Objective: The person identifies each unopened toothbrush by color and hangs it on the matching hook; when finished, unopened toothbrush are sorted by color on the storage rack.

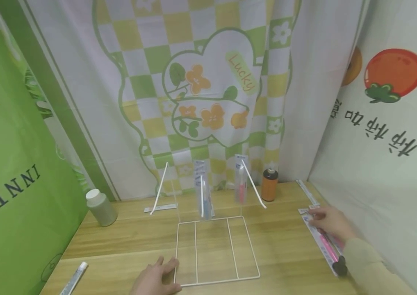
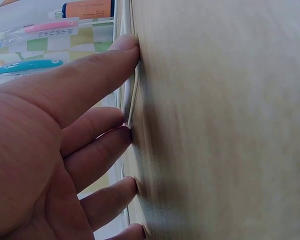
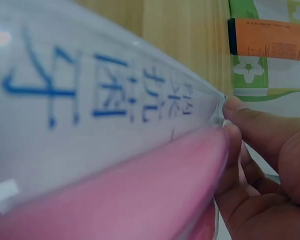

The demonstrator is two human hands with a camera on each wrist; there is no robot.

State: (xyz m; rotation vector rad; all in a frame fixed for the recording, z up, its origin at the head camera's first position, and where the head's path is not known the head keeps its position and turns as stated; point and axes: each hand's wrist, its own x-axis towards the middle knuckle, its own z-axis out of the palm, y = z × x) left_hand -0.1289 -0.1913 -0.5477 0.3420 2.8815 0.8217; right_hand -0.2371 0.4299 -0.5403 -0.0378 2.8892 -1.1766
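In the head view, a white wire display rack (image 1: 217,282) with several slanted hooks stands mid-table. My left hand (image 1: 153,278) rests at its front left corner; in the left wrist view the thumb (image 2: 125,45) touches the wire and fingertips meet the tabletop. At the right, my right hand (image 1: 331,223) pinches the edge of a clear toothbrush package with a pink handle (image 3: 140,185), close to the right wrist camera. Another toothbrush package (image 1: 311,229) lies on the table beneath that hand. A blue toothbrush package (image 1: 204,200) and a pink one (image 1: 242,190) hang on the rack.
An orange bottle (image 1: 269,186) stands behind the rack's right side. At the left is a greyish bottle with a white cap (image 1: 101,209), with a tube (image 1: 74,278) nearer the front. Flat packages (image 1: 307,191) lie at the back right. Curtains enclose the table (image 1: 285,250).
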